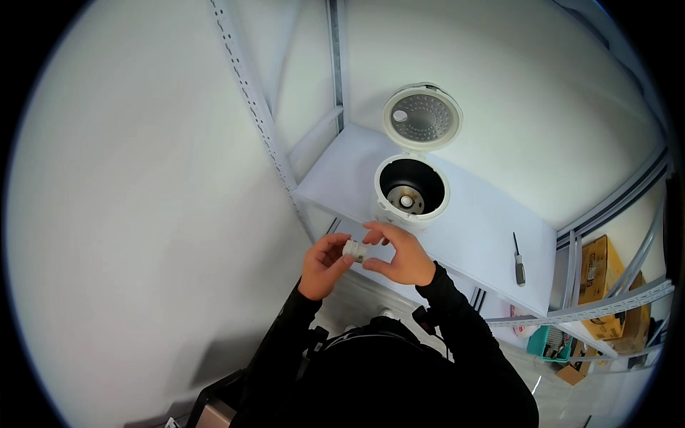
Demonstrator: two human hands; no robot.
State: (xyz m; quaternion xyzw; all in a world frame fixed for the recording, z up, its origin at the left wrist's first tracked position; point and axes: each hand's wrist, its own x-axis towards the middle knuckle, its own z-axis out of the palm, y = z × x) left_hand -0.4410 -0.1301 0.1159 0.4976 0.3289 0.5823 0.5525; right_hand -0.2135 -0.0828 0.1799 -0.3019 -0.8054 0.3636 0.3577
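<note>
My left hand [323, 267] is closed on a small white cylindrical part [355, 250], pinched between thumb and fingers in front of the shelf edge. Just to its right, my right hand [401, 257] has thumb and fingers spread, apart from the part as far as I can tell. Beyond both hands stands a white rice cooker [391, 212] with its lid [424, 118] raised. A perforated metal plate with a round pale opening lines the lid. Inside the dark cavity the metal heating plate [407, 200] shows, with no inner pot over it.
A screwdriver [519, 269] with a grey handle lies on the right of the white shelf [471, 228]. Metal posts and rails frame the shelf. Lower right are yellow-brown cardboard boxes [601, 278] and a teal basket [536, 341] of small items. A white wall rises on the left.
</note>
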